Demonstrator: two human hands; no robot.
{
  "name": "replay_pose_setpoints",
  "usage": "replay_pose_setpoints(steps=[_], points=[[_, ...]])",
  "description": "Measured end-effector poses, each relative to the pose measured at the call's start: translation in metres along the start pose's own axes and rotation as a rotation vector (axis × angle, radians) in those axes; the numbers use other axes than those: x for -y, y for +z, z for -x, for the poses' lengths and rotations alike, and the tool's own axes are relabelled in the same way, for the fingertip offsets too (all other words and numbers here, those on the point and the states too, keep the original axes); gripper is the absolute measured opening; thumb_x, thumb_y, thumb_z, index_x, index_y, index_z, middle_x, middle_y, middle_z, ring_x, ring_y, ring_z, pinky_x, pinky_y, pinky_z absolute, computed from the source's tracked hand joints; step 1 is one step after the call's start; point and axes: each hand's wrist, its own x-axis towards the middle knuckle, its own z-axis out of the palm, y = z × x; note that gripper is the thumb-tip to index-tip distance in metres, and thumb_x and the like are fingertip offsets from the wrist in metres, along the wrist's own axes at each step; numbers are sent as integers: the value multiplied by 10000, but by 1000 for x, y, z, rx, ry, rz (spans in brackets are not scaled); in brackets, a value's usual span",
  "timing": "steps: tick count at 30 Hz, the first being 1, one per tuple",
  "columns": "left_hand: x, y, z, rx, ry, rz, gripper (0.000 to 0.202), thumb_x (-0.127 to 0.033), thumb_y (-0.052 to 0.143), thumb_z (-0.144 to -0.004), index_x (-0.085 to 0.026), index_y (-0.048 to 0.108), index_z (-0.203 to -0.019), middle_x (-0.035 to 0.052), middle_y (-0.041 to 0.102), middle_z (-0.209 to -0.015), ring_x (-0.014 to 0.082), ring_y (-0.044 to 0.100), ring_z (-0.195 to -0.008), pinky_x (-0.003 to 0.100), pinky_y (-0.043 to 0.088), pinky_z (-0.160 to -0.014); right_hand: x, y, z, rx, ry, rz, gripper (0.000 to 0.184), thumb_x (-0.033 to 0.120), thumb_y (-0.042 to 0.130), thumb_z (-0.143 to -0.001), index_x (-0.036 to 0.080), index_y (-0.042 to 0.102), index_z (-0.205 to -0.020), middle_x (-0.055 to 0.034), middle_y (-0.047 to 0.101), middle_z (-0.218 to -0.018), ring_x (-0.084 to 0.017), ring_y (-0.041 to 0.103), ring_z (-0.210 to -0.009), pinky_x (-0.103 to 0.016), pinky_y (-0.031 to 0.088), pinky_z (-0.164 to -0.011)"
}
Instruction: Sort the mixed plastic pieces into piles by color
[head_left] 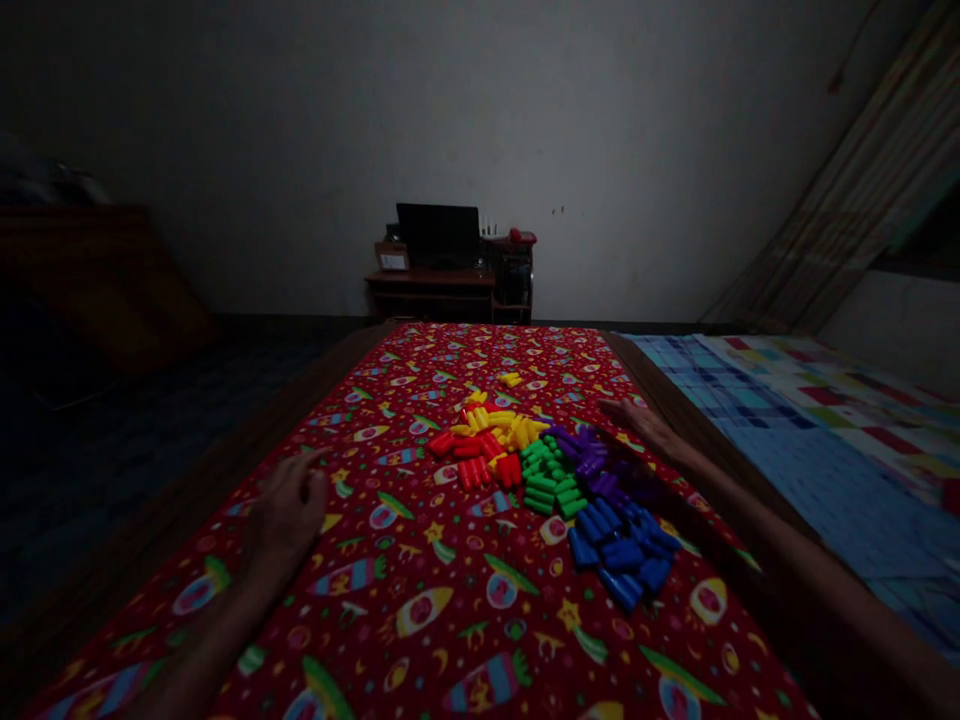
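Observation:
Small plastic cylinder pieces lie in colour groups on a red cloth printed with rockets and stars. The red pieces and yellow pieces mingle at the left of the pile. Green pieces are in the middle, with purple pieces beside them and blue pieces nearest me. My left hand rests on the cloth left of the pile, loosely bent, thumb apart from the fingers, nothing visible in it. Beyond the purple pieces, my right hand reaches in with fingers stretched out and holds nothing visible.
One small yellow cluster lies apart, farther back on the cloth. A low desk with a dark monitor stands against the wall. Patterned bedding spreads out on the right. A wooden cabinet is at the left in dim light.

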Motion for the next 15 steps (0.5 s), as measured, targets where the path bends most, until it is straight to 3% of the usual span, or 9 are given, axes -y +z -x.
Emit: replay_pose_setpoints(steps=[3,5,7,9,10,12,15], points=[[-85,13,27,42,502,129,411,-270,395,-923,-173,491,-1311,125,539,-1346,243,475,-1282,415,393,-1073,-33,-11,56,-108,69,-17,655,752,424,-812,291,662,-1212,-86,617,-1312,-299,584,-1200,-507,463,-1006],[-154,22,54,175,829,188,436,-323,448,-922,-228,476,-1347,105,461,-1440,274,353,-1378,481,326,-1116,-44,-2,73,-148,45,62,601,703,435,-835,305,644,-1234,-58,608,-1328,-282,565,-1226,-489,459,-1015],[-219,34,79,296,1136,218,469,-477,515,-890,-300,511,-1324,64,429,-1476,321,254,-1423,571,229,-1142,-45,12,69,-171,18,151,598,687,407,-850,301,636,-1246,-40,612,-1325,-271,550,-1244,-484,426,-1051],[-267,47,97,345,1357,246,407,-506,480,-908,-289,584,-1236,62,458,-1451,295,267,-1417,565,179,-1164,-37,29,50,-181,-3,180,639,710,358,-852,291,638,-1244,-35,629,-1301,-268,546,-1247,-487,382,-1087],[-283,54,101,359,1416,245,361,-482,465,-920,-266,625,-1162,74,512,-1390,279,320,-1387,550,172,-1173,-32,37,38,-176,-17,166,670,733,337,-843,284,648,-1231,-36,639,-1286,-269,542,-1250,-490,359,-1102],[-296,67,99,380,1398,221,287,-433,472,-926,-232,664,-997,84,624,-1180,247,488,-1227,539,158,-1183,-21,54,14,-117,-43,109,743,793,317,-804,266,678,-1184,-43,661,-1249,-280,535,-1254,-503,325,-1120],[-278,77,80,375,1295,161,195,-333,496,-925,-210,646,-950,49,640,-1083,208,553,-1112,533,137,-1192,-6,82,-16,-17,-70,58,802,844,303,-767,251,712,-1119,-56,690,-1185,-293,524,-1259,-503,305,-1129]])
